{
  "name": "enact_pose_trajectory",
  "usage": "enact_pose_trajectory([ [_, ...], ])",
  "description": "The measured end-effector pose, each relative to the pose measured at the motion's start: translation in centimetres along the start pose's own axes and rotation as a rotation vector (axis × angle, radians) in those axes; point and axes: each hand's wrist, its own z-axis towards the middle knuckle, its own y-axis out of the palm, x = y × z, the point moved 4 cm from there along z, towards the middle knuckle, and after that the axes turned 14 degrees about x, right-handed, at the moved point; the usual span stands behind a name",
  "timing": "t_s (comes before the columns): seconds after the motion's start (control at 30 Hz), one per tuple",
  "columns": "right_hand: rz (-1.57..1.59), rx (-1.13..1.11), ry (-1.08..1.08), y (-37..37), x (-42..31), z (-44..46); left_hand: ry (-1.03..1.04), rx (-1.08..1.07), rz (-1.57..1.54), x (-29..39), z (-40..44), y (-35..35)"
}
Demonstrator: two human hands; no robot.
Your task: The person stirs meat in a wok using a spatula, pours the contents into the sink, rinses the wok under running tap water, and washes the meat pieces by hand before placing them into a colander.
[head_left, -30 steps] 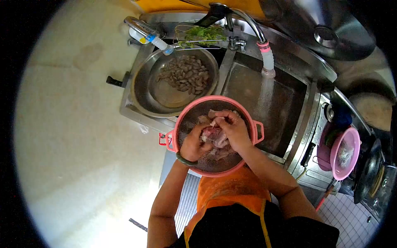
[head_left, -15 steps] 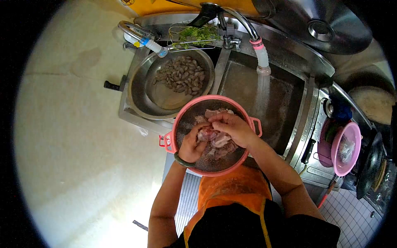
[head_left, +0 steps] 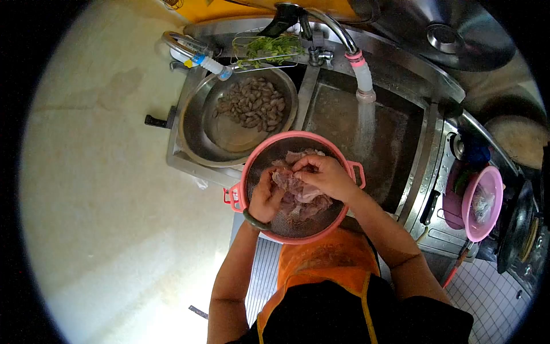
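Note:
Raw meat pieces [head_left: 309, 198] lie heaped in a pink-rimmed mesh strainer [head_left: 269, 230] at the front edge of the sink. My left hand [head_left: 266, 198], with a dark bangle at its wrist, is closed on the left side of one piece of meat. From the right, my right hand [head_left: 327, 176] pinches the upper part of the same piece between thumb and fingers. Both hands are over the strainer's bowl, and neither touches its handles.
Water runs from the right faucet [head_left: 365, 94] into the sink basin [head_left: 389, 132]. A steel bowl [head_left: 192, 135] with shellfish-like brown pieces stands left. Behind it, a wire rack holds leafy greens [head_left: 272, 49]. A pink basin [head_left: 472, 229] and a knife [head_left: 429, 207] are at right.
The fingers of both hands have shifted on the meat, and the held piece is turned and lifted a little. The strainer stays in nearly the same place.

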Motion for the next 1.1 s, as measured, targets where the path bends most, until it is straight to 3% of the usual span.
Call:
enact_pose_trajectory([
  [0.3,-0.232,-0.195,0.2,-0.7,-2.1,0.5,0.11,0.023,0.14,1.2,0.2,0.2],
  [0.4,-0.396,-0.143,-0.08,-0.9,-1.6,0.6,0.114,0.04,0.134,1.1,0.3,0.2],
  [0.47,-0.376,-0.123,0.015,-1.0,-2.9,0.4,0.163,0.035,0.11,0.9,0.3,0.3],
  [0.57,-0.373,-0.037,-0.049,-1.1,-2.9,0.2,0.03,-0.021,-0.036,1.1,0.4,0.5],
  [0.67,-0.454,0.096,-0.132,-1.3,-2.4,-0.4,-0.047,-0.092,0.008,0.5,0.2,0.9],
  [0.8,-0.611,0.278,-0.353,-1.1,-1.0,-2.1,0.081,-0.127,0.211,0.8,0.1,1.1],
  [0.9,-0.681,0.45,-0.195,-3.7,-1.7,-2.4,0.077,-0.147,0.283,0.4,-0.4,0.9],
  [0.97,-0.298,0.565,-0.063,-5.2,-5.3,-4.8,0.124,-0.059,0.409,-0.6,-0.4,1.3],
  [1.07,0.238,0.597,-0.037,-5.6,-7.6,-10.9,0.082,-0.07,0.406,1.8,-0.6,1.6],
  [1.1,0.39,0.45,-0.088,-5.3,-6.6,-13.3,0.056,-0.08,0.403,1.8,-0.4,1.8],
])
